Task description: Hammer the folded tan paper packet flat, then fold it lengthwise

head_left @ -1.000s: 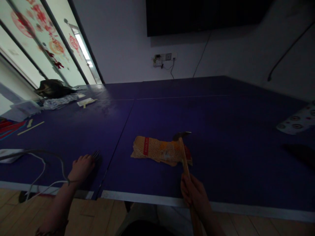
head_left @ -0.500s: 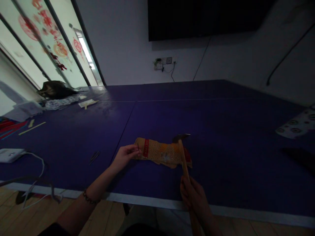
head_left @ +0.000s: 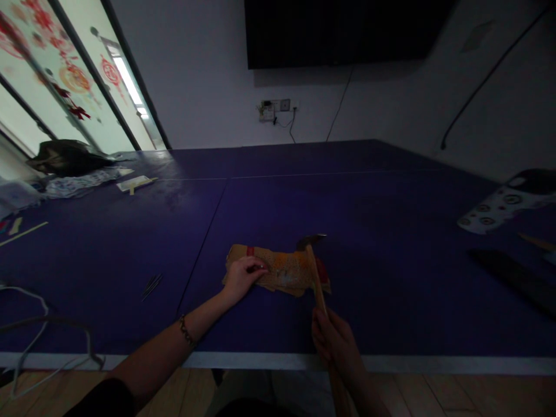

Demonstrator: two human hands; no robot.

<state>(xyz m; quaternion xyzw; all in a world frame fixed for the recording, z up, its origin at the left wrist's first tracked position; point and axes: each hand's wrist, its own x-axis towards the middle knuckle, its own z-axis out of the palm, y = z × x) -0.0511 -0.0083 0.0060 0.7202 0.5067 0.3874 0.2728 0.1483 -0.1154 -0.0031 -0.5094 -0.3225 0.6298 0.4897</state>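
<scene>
A layered strip of tan cardboard (head_left: 284, 267) lies on the purple table, dotted with small holes and marked with red and orange patches. Over its left part rests my left hand (head_left: 243, 279), thumb and fingertips pinched together at the surface. Whatever small thing they pinch is hidden. My right hand (head_left: 336, 340) is wrapped round the wooden handle of a hammer (head_left: 318, 281). The dark hammer head lies just beyond the cardboard's far edge, and the handle crosses the strip's right end. Several thin metal rods (head_left: 152, 285) lie to the left of my left hand.
White cables (head_left: 43, 324) curl over the table's front left edge. Farther back left are a white packet (head_left: 134, 183) and a dark bag (head_left: 72, 157). A patterned case (head_left: 490, 211) and a long black object (head_left: 512, 278) lie on the right.
My left hand has moved right, from the cardboard's left end onto its dotted surface. The thin dark piece seen at its fingertips no longer shows. My right hand keeps hold of the hammer; the view has turned right.
</scene>
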